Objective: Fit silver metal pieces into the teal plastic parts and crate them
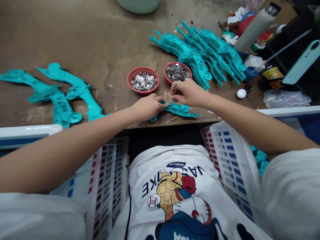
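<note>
A teal plastic part lies at the near edge of the brown table. My left hand is closed on its left end and holds it down. My right hand pinches a thin metal tool upright over the part's middle. Just beyond my hands stand two red baskets: the left basket holds shiny metal washers, and the right basket holds small grey metal pieces.
A heap of teal parts lies at the back right, and two more teal parts lie at the left. A bottle, a phone and clutter fill the right side. White crates flank my lap.
</note>
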The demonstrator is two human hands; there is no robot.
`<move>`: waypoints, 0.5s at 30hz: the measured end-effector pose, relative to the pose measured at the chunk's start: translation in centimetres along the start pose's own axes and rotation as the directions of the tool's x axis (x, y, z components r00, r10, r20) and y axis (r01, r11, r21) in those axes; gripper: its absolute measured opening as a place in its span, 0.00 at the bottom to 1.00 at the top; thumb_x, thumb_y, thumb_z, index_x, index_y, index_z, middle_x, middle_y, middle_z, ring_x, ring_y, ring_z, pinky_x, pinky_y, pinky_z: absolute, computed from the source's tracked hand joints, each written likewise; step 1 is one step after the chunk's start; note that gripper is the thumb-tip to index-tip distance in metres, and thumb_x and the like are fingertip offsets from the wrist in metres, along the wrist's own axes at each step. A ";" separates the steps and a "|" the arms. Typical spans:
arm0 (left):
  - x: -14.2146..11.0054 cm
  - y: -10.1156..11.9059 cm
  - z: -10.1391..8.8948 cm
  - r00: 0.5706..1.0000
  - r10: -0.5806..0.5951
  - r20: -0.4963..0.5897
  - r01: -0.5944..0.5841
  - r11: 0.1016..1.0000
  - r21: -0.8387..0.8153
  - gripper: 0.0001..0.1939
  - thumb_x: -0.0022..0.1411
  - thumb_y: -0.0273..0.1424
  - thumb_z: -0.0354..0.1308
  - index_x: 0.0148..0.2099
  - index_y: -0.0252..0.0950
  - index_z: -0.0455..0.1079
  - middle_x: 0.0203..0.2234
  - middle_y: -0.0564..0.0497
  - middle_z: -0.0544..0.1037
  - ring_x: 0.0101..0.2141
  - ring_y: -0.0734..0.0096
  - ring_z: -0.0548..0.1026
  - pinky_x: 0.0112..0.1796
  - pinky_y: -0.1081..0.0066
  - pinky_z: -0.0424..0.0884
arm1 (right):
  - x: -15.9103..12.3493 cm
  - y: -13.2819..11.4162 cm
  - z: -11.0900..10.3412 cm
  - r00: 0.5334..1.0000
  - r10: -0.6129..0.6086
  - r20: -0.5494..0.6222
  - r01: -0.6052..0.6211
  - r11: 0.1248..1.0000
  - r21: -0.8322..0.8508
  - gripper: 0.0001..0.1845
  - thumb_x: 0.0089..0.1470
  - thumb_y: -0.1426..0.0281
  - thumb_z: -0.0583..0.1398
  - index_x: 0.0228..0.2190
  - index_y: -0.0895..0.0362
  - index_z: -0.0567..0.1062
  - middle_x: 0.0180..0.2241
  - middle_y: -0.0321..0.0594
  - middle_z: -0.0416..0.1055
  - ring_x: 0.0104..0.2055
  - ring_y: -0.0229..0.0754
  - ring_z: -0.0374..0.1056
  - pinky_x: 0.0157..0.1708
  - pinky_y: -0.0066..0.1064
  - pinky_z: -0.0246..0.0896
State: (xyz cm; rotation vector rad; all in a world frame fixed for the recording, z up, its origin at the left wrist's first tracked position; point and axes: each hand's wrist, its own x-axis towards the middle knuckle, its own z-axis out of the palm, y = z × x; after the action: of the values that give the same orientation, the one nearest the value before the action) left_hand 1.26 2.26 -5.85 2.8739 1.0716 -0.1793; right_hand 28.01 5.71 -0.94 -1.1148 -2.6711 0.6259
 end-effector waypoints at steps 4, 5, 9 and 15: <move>0.1 -0.1 0.1 1.000 0.002 0.013 -0.002 1.000 0.015 0.25 0.90 0.33 0.53 0.77 0.41 0.84 0.64 0.38 0.88 0.53 0.49 0.82 0.52 0.58 0.77 | -0.1 1.6 0.9 0.995 -0.069 -0.078 0.077 0.991 0.108 0.07 0.71 0.68 0.68 0.49 0.54 0.83 0.38 0.40 0.84 0.42 0.52 0.78 0.53 0.43 0.70; 0.1 -0.1 0.1 1.000 -0.004 0.013 0.004 1.000 0.016 0.25 0.90 0.33 0.54 0.78 0.42 0.83 0.64 0.38 0.88 0.53 0.48 0.82 0.52 0.58 0.77 | -0.2 1.7 1.0 0.994 -0.078 -0.083 0.087 0.989 0.122 0.06 0.71 0.68 0.68 0.49 0.54 0.83 0.37 0.40 0.84 0.42 0.52 0.78 0.53 0.42 0.70; 0.1 -0.2 0.1 1.000 -0.013 0.008 0.013 1.000 0.008 0.25 0.89 0.34 0.55 0.77 0.43 0.84 0.65 0.39 0.88 0.54 0.48 0.82 0.50 0.59 0.76 | -0.2 1.3 0.9 0.997 -0.062 -0.043 0.066 0.993 0.093 0.08 0.72 0.68 0.69 0.50 0.55 0.83 0.39 0.42 0.85 0.44 0.53 0.79 0.52 0.43 0.71; 0.0 -0.2 0.5 0.999 0.019 -0.042 -0.020 1.000 -0.024 0.24 0.87 0.32 0.57 0.75 0.41 0.86 0.60 0.39 0.89 0.50 0.51 0.83 0.51 0.59 0.75 | 0.3 0.9 -0.3 0.997 0.048 0.058 -0.035 0.979 -0.201 0.16 0.79 0.69 0.62 0.59 0.58 0.86 0.52 0.51 0.88 0.52 0.57 0.81 0.54 0.43 0.71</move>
State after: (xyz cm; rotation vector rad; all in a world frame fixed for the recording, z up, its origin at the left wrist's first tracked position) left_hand 1.07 2.33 -6.38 2.8780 1.0444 -0.1049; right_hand 28.48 6.57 -1.01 -1.2224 -2.8220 0.4122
